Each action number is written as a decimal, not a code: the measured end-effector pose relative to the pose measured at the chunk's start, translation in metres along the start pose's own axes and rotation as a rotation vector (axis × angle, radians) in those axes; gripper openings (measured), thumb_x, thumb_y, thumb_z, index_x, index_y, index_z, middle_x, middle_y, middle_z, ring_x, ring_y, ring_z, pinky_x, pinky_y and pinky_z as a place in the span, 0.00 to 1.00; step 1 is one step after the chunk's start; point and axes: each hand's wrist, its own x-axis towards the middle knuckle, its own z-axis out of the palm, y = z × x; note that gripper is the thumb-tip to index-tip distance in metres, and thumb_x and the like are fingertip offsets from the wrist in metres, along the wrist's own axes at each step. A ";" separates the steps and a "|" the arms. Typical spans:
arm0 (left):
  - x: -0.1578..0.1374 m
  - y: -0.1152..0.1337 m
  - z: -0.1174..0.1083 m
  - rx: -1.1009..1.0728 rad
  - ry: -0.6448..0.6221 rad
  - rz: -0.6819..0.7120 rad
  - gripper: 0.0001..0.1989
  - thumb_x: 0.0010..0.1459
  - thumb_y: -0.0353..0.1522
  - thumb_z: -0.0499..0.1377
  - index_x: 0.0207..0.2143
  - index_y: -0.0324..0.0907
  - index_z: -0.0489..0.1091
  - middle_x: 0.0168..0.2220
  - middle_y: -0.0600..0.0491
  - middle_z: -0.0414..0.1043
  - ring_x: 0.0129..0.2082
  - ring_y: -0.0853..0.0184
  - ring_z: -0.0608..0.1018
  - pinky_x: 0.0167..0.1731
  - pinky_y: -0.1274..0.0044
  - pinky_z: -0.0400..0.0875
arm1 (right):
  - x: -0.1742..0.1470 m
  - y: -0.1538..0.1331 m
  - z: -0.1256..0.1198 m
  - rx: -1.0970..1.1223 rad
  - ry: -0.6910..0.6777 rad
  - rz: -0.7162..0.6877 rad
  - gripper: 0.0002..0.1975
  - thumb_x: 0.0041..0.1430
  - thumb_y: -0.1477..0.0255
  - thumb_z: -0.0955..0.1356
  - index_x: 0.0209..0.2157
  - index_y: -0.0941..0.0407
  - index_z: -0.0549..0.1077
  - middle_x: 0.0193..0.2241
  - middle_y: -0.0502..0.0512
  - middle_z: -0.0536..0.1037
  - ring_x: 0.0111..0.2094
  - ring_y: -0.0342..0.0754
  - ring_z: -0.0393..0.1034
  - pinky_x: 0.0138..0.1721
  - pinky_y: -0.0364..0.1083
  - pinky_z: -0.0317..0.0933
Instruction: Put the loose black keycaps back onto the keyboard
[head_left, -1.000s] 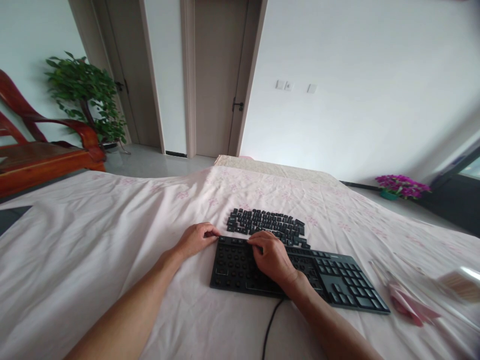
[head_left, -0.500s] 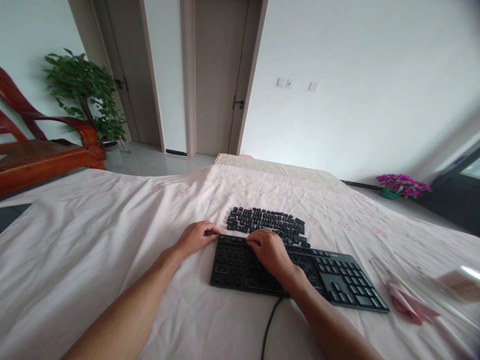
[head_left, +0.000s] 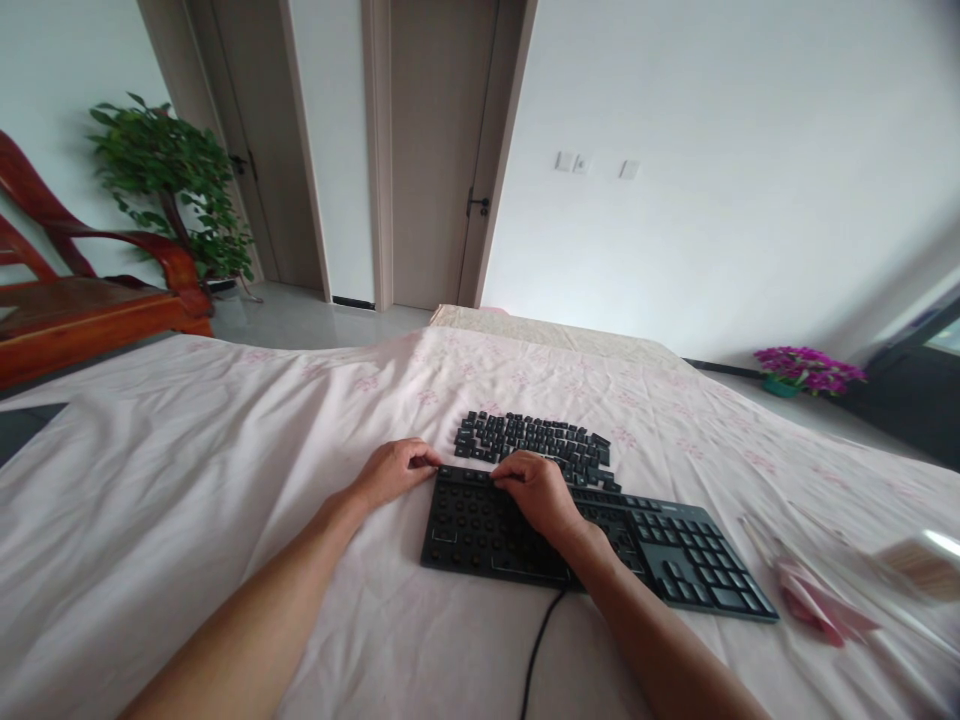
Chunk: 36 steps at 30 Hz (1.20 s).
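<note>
A black keyboard lies on the cloth, its left part stripped of most keycaps and its right part still covered with keys. My left hand pinches the keyboard's far left corner between thumb and fingers. Over the top row, my right hand is closed with its fingertips pressed together at the keyboard's far edge. Whatever sits between those fingertips is too small to make out. Just beyond the keyboard, loose black keycaps are laid out in rows. A black cable runs from the keyboard toward me.
A pale pink flowered cloth covers the surface, with wrinkles. To the right lie a pink cloth, thin white sticks and a clear container of sticks. A wooden armchair stands at the left.
Both hands stay at the keyboard's far edge, with the right fingertips barely shifted. The view has tilted very slightly; nothing else has visibly moved.
</note>
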 end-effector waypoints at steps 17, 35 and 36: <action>-0.001 0.003 -0.002 0.016 -0.003 -0.001 0.10 0.54 0.37 0.58 0.35 0.45 0.77 0.34 0.55 0.76 0.33 0.68 0.76 0.35 0.80 0.67 | 0.003 -0.002 -0.005 -0.092 -0.062 -0.065 0.11 0.53 0.78 0.68 0.37 0.52 0.79 0.34 0.51 0.78 0.39 0.46 0.71 0.44 0.45 0.63; 0.000 0.000 -0.001 0.003 -0.012 -0.016 0.10 0.53 0.38 0.58 0.34 0.45 0.77 0.34 0.54 0.77 0.33 0.68 0.76 0.34 0.80 0.67 | 0.000 -0.018 -0.010 -0.398 -0.128 -0.047 0.10 0.57 0.76 0.66 0.36 0.51 0.79 0.33 0.53 0.77 0.38 0.47 0.70 0.41 0.43 0.61; 0.000 0.000 -0.001 0.004 -0.012 -0.018 0.10 0.53 0.38 0.58 0.34 0.45 0.77 0.34 0.54 0.77 0.33 0.68 0.76 0.34 0.80 0.67 | 0.000 -0.018 -0.010 -0.401 -0.130 -0.045 0.10 0.57 0.76 0.66 0.36 0.51 0.79 0.33 0.53 0.77 0.38 0.47 0.70 0.41 0.43 0.61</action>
